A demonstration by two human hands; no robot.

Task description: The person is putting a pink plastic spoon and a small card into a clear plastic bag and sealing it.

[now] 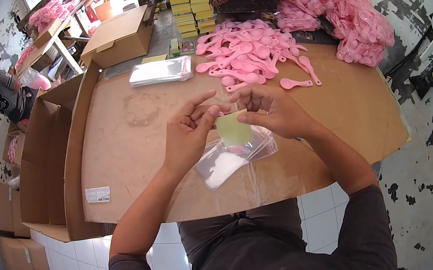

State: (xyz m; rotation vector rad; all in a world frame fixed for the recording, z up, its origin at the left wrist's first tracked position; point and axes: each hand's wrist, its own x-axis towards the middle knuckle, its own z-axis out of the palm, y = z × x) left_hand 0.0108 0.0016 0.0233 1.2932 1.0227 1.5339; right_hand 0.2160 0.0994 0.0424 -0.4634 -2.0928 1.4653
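Over the near middle of the cardboard-covered table, my two hands meet at a small yellow-green card (pixel 234 130). My right hand (pixel 276 109) pinches its upper right corner, thumb in front. My left hand (pixel 191 129) has thumb and forefinger closed at the card's upper left; what they grip there is too small to tell. A bit of pink shows at the card's top edge and more below it. Under the card lie several flat clear plastic bags (pixel 222 163), overlapping. Beyond my hands spreads a heap of pink plastic spoons (pixel 245 50), with one spoon (pixel 296 83) apart at its right.
A stack of clear bags (pixel 161 71) lies behind my left hand. Farther back stand stacks of yellow cards (pixel 183 12) and a closed carton (pixel 117 35). Bagged pink spoons (pixel 361 25) pile at right. An open carton (pixel 41 164) borders the left edge; a person (pixel 6 93) sits beyond.
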